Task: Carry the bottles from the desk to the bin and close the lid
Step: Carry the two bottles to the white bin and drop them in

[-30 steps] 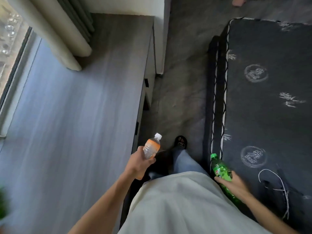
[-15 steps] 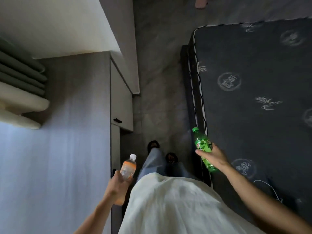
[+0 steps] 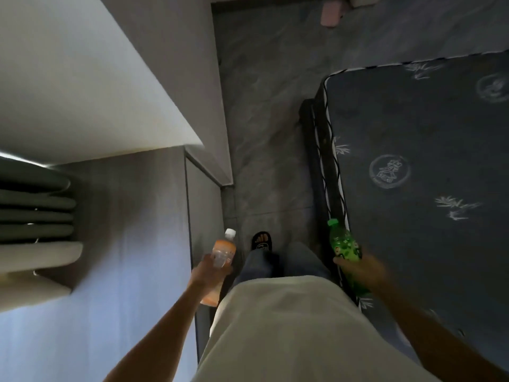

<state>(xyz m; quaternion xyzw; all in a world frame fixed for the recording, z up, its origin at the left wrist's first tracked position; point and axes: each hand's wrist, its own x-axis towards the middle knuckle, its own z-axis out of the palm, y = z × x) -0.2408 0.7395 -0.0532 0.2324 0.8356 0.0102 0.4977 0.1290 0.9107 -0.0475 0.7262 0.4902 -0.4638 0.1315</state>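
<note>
My left hand (image 3: 208, 271) grips an orange bottle (image 3: 221, 250) with a white cap, held at waist height beside the desk's edge. My right hand (image 3: 358, 270) grips a green bottle (image 3: 344, 245) with a green cap, close to the mattress side. Both bottles point forward, caps away from me. The grey wooden desk (image 3: 124, 230) lies to my left. No bin is in view.
A dark patterned mattress (image 3: 427, 175) on a black frame fills the right. A white wall block (image 3: 96, 78) juts out above the desk. Folded curtains (image 3: 35, 216) hang at the far left. A grey floor aisle (image 3: 270, 133) runs ahead between desk and bed; my sandalled foot (image 3: 261, 241) is on it.
I have walked forward along the aisle; the desk slid back and left, and the wall block came closer. Both hands keep their bottles, and the right hand dropped a little lower.
</note>
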